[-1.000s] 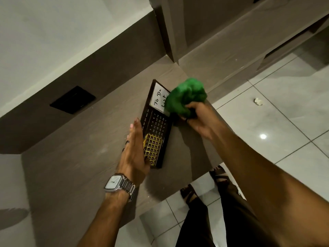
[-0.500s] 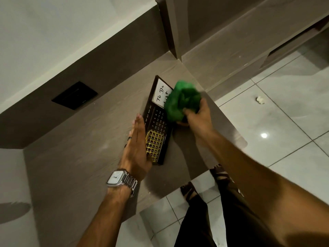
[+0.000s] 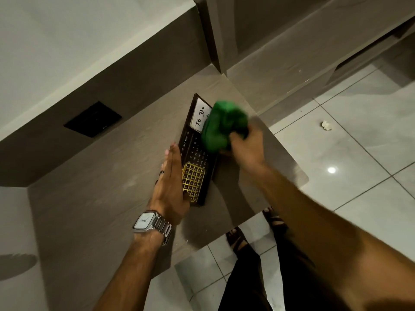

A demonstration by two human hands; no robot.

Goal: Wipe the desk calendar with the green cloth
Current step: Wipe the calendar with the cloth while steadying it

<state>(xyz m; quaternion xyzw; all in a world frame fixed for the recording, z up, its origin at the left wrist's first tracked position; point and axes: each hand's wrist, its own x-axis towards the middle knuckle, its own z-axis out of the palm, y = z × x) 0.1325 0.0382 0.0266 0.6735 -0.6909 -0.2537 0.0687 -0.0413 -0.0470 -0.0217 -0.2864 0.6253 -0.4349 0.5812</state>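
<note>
Under right hand (image 3: 246, 145): green cloth (image 3: 221, 127)

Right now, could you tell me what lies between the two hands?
In the head view, the desk calendar lies between the left hand and the right hand, which holds the green cloth.

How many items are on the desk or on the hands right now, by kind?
Desk calendar: 1
Green cloth: 1, bunched in the right hand
Wristwatch: 1, on the left wrist
Ring: 1, on the left hand
Total: 4
</note>
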